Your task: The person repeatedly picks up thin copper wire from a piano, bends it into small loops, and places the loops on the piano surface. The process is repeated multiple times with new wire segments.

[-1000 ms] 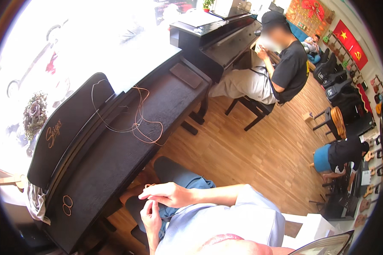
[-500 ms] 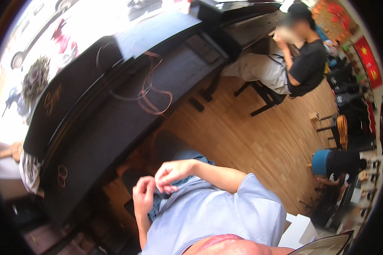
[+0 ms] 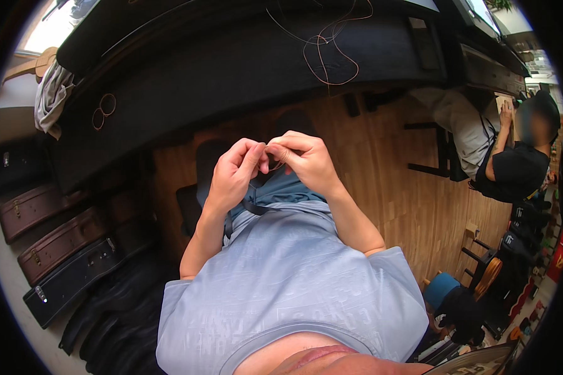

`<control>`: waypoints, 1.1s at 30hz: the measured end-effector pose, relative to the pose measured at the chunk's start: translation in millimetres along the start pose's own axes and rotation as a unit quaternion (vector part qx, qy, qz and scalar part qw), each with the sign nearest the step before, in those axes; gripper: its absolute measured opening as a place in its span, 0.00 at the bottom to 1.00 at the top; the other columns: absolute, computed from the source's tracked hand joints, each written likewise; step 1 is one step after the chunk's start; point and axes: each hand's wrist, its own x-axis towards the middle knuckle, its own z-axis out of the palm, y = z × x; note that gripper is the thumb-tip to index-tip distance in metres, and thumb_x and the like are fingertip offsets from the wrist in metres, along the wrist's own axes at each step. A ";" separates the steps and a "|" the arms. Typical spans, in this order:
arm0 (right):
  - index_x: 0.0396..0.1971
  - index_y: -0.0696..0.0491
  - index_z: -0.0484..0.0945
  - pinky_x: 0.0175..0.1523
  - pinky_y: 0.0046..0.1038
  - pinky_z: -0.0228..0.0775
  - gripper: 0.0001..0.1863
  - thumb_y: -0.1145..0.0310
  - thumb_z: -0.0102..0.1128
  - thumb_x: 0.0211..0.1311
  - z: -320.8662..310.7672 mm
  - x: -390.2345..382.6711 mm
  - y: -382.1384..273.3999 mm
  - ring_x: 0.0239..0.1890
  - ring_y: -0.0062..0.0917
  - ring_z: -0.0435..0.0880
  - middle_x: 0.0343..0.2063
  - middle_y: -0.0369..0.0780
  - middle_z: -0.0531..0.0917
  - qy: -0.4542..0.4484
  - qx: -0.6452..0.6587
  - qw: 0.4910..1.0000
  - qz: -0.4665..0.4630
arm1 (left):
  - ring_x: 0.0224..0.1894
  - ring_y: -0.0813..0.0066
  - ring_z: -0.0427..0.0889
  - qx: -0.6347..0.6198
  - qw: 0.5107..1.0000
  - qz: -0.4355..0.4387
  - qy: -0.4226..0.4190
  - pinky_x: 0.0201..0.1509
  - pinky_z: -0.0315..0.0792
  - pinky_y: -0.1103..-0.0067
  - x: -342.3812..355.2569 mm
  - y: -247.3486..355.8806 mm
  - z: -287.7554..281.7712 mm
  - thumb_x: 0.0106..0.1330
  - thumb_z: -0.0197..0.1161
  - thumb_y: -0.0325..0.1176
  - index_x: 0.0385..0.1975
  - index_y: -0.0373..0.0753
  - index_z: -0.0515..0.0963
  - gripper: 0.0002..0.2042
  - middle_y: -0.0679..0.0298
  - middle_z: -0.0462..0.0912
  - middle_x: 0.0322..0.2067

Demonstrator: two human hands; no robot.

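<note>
In front of my waist, my left hand (image 3: 236, 170) and my right hand (image 3: 303, 157) meet, with thumbs and fingers pinched close together. Between the fingertips shows a bit of thin copper-coloured string (image 3: 278, 167), small and partly hidden by the fingers. Beyond the hands, on the black tabletop (image 3: 231, 81), lies a loose tangle of similar copper-coloured string (image 3: 319, 61). Two small wound loops of string (image 3: 98, 119) rest touching each other toward the table's left end.
Brown and black instrument cases (image 3: 62, 240) stand at the left. A grey cloth (image 3: 53, 97) hangs over the table's left end, near a wooden guitar (image 3: 44, 62). A seated person in black (image 3: 519, 165) is at the right, above a wooden floor (image 3: 381, 187).
The view has swung left, so the table and the other person sit differently in it. My hands have come together at the fingertips, and the thin string now shows between them.
</note>
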 end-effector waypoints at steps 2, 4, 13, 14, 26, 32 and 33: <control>0.38 0.56 0.88 0.25 0.17 0.70 0.08 0.68 0.66 0.66 -3.4 1.1 -4.0 0.24 0.14 0.79 0.29 0.35 0.84 0.013 -0.006 0.999 0.035 | 0.26 0.89 0.68 -0.052 0.998 -0.017 -0.025 0.31 0.64 0.87 2.0 1.0 -0.6 0.78 0.54 0.36 0.38 0.36 0.78 0.11 0.73 0.74 0.23; 0.40 0.58 0.87 0.24 0.16 0.71 0.10 0.67 0.66 0.66 -9.3 2.2 3.3 0.25 0.14 0.80 0.31 0.36 0.85 0.003 0.024 0.999 0.039 | 0.25 0.90 0.64 -0.030 0.999 -0.024 -0.016 0.27 0.59 0.88 5.2 0.1 -4.6 0.78 0.54 0.36 0.37 0.36 0.78 0.11 0.75 0.71 0.23; 0.49 0.62 0.81 0.33 0.19 0.77 0.23 0.54 0.52 0.76 -15.3 1.9 6.8 0.33 0.19 0.83 0.35 0.41 0.85 -0.020 0.266 0.957 0.114 | 0.22 0.92 0.56 -0.085 0.996 -0.020 0.001 0.24 0.49 0.88 14.5 -7.6 -14.6 0.79 0.53 0.38 0.36 0.36 0.75 0.12 0.78 0.63 0.21; 0.49 0.62 0.81 0.34 0.20 0.77 0.25 0.52 0.51 0.76 -17.1 2.5 8.2 0.33 0.19 0.82 0.35 0.41 0.85 -0.046 0.273 0.953 0.125 | 0.22 0.92 0.56 -0.082 0.997 -0.013 -0.007 0.24 0.50 0.88 14.3 -8.7 -15.8 0.78 0.53 0.37 0.36 0.36 0.75 0.12 0.78 0.64 0.21; 0.39 0.59 0.85 0.36 0.19 0.75 0.09 0.71 0.69 0.63 0.4 0.7 43.2 0.33 0.16 0.82 0.31 0.36 0.85 -0.074 0.231 0.968 0.065 | 0.26 0.90 0.67 -0.072 0.997 0.014 -0.009 0.27 0.61 0.88 10.3 -26.9 -15.6 0.76 0.57 0.34 0.41 0.36 0.79 0.09 0.74 0.74 0.26; 0.37 0.59 0.85 0.29 0.17 0.75 0.04 0.77 0.67 0.63 21.7 -3.7 35.7 0.28 0.17 0.86 0.31 0.38 0.88 0.127 -0.008 0.989 -0.071 | 0.19 0.90 0.66 -0.058 0.997 0.041 0.034 0.20 0.58 0.87 9.9 -28.0 -7.9 0.76 0.56 0.34 0.42 0.35 0.79 0.09 0.73 0.72 0.20; 0.38 0.59 0.84 0.29 0.18 0.76 0.05 0.77 0.66 0.63 24.5 -2.7 39.5 0.28 0.18 0.86 0.31 0.39 0.88 0.144 -0.037 0.982 -0.112 | 0.18 0.90 0.66 -0.052 0.997 0.044 0.039 0.20 0.59 0.87 10.7 -27.3 -6.1 0.76 0.56 0.34 0.42 0.35 0.79 0.09 0.73 0.71 0.20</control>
